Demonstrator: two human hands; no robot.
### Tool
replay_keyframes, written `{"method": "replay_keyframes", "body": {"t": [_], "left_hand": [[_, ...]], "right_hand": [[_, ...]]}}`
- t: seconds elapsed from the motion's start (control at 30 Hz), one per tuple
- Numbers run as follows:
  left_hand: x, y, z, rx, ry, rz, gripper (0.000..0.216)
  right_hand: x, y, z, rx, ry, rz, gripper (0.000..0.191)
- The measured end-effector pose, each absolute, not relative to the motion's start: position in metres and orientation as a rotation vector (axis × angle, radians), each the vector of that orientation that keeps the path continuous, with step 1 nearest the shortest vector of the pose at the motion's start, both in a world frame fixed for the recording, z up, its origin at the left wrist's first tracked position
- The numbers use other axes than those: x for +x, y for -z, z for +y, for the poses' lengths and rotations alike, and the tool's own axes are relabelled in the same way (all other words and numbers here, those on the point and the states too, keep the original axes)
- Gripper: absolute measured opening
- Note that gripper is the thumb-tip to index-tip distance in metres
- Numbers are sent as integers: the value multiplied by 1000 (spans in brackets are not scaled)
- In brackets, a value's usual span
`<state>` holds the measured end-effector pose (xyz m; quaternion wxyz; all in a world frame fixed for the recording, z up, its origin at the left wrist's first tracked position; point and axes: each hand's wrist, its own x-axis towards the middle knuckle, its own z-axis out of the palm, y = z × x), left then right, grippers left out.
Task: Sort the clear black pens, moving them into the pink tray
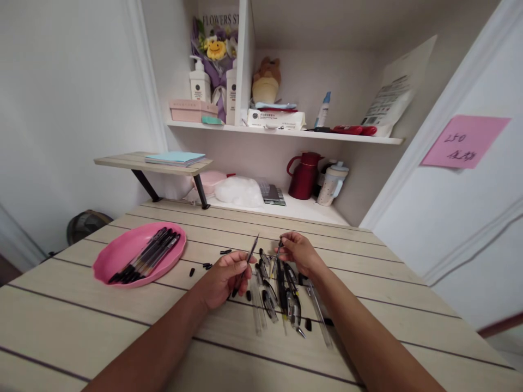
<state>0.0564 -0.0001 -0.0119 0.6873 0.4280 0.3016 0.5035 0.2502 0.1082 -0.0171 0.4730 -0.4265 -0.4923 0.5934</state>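
Note:
My left hand (225,276) is closed around a clear pen barrel (250,255) that points up and away from me. My right hand (299,252) pinches a thin pen refill (277,254) by its upper end, its tip slanting down toward the left. Both hands hover over a heap of loose pen parts (281,296), clear barrels, black grips and caps, lying on the wooden table (81,321). To the left, a pink oval tray (118,256) holds several assembled black pens (147,255).
Small black caps (206,266) are scattered between the tray and my hands. Behind the table stand a low riser shelf with a book (175,158), a red jug (304,175), a cup (332,184) and a wall shelf of bottles. A pink note (463,141) hangs on the right.

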Motion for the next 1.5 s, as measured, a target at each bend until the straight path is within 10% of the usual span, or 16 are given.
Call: {"method": "replay_keyframes", "body": {"t": [1.5], "left_hand": [[54, 9, 0, 963, -1102, 685, 17]], "right_hand": [[294, 4, 70, -1954, -173, -2277, 16]]}}
